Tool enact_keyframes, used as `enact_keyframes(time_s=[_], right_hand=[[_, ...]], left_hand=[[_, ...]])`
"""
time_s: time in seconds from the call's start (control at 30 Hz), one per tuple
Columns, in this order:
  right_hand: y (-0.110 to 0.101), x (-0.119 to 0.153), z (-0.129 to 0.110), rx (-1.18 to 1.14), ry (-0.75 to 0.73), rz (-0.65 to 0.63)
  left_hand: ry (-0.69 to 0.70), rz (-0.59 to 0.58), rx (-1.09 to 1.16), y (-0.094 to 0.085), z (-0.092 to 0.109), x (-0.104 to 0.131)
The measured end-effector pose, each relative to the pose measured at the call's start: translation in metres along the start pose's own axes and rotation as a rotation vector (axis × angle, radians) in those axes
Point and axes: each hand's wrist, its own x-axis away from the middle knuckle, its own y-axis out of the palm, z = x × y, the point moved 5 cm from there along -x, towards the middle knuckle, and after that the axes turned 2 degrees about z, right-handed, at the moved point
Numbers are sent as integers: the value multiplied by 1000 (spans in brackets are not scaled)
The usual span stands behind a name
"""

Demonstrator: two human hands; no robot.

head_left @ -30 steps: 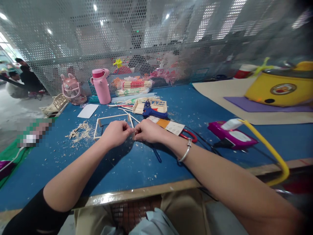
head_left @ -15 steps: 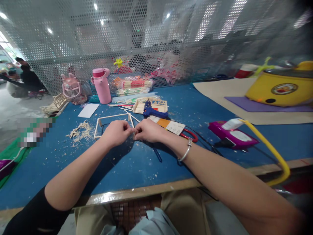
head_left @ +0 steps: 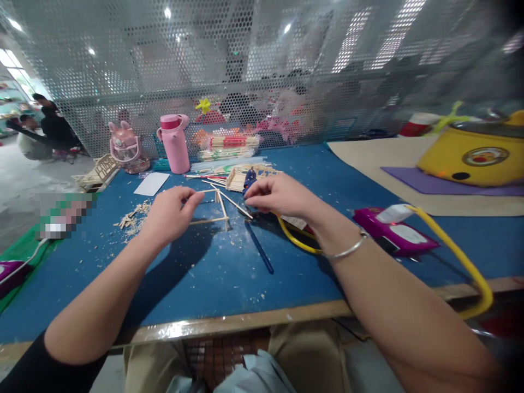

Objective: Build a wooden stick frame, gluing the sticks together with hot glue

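Observation:
My left hand [head_left: 170, 213] is over the left part of a thin wooden stick frame [head_left: 222, 204], thumb and forefinger slightly apart, with nothing visible between them. It hides that end of the frame. Right of the frame, my right hand [head_left: 278, 195] hovers with loosely curled fingers beside a blue glue gun [head_left: 250, 177], covering most of it. No held object shows between its fingertips. A thin stick [head_left: 234, 202] slants from the frame toward a dark tip below my right fingers. On the blue mat lies a blue pen-like tool [head_left: 260, 248].
Wood scraps [head_left: 133, 218] and a white card [head_left: 151, 184] lie left. Behind stand a pink flask [head_left: 175, 147], a clear pink bottle [head_left: 129, 150] and bundled sticks [head_left: 231, 144]. At right are a purple power strip [head_left: 395, 232], yellow cable [head_left: 454, 245] and yellow pot [head_left: 470, 155].
My hands have parted from the frame's right corner. The left moved left; the right moved right and up toward the glue gun. The frame's right corner is now uncovered.

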Motion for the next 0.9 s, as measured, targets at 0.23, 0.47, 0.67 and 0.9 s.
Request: enact_keyframes(time_s=[0.23,0.47,0.67,0.9], right_hand=[[-28,0,-2,259,-197,478],[-7,5,-19,316,-436,415],[29,17,-43,429,-691,181],[40,22,-51,422,-660,172]], left_hand=[[12,112,-74,-22,-43,36],[-112,-61,-112,-9,-56,39],[130,133,-257,-36,-10,24],[298,185,-387,-60,62,15]])
